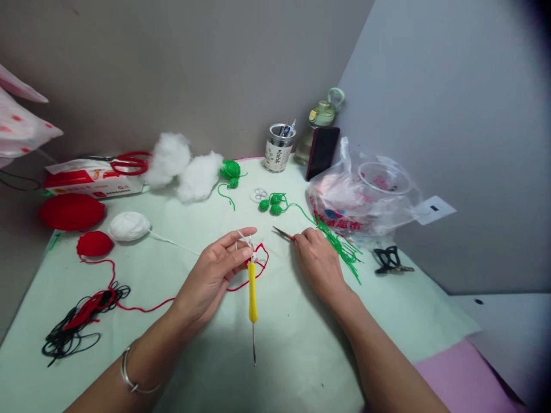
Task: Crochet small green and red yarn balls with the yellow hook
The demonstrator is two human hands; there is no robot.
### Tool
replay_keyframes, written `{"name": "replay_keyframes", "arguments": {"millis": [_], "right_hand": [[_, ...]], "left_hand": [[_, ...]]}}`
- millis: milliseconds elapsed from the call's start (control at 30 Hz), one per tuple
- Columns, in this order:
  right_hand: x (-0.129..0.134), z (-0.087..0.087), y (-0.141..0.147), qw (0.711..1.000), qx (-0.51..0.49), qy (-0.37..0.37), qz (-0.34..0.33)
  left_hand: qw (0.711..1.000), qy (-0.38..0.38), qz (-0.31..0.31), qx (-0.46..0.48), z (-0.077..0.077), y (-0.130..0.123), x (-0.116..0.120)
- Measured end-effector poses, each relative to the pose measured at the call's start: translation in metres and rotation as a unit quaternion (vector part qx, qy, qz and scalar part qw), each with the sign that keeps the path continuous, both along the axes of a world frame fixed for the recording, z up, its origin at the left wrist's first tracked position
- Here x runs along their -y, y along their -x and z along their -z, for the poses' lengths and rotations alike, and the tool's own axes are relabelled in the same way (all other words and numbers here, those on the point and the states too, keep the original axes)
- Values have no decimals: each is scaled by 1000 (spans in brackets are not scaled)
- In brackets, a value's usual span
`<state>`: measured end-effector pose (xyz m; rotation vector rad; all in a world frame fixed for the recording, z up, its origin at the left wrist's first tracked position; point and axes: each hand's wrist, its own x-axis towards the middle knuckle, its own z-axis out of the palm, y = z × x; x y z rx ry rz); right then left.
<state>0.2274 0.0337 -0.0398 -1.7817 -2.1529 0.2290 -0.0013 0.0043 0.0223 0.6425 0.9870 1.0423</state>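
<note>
My left hand is closed in a pinch on a small piece of white and red crochet work. White yarn runs over its fingers, and a red strand loops beside it. A crochet hook with a yellow handle hangs down from the work, its metal end pointing toward me. To the right, my right hand is closed on what looks like small scissors, whose pointed blades stick out leftward near the table. Their handles are hidden under the fingers. Cut green yarn strands lie just beyond this hand.
Red balls, a white ball and a black yarn bundle lie left. Behind are red-handled scissors on a box, stuffing, green balls, a pen tin, a phone, a plastic bag and a hair clip.
</note>
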Motion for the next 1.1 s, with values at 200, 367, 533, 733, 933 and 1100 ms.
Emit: {"name": "replay_keyframes", "arguments": {"millis": [200,367,533,733,933,1100], "right_hand": [[6,-17,-3,973,-220,56,-30],[17,-36,4,859,-438,233,-126],[21,-39,12,854,-421,277,-125],[21,-42,16,851,-430,273,-124],[23,-41,16,851,-433,272,-119],[21,-41,16,839,-450,282,-116]], "left_hand": [[1000,1,-7,-12,5,2,-3],[1000,5,-5,-7,9,2,-4],[1000,7,21,10,7,-1,-1],[999,14,26,19,5,-5,1],[998,30,36,35,6,-7,2],[999,30,39,20,6,-6,2]]}}
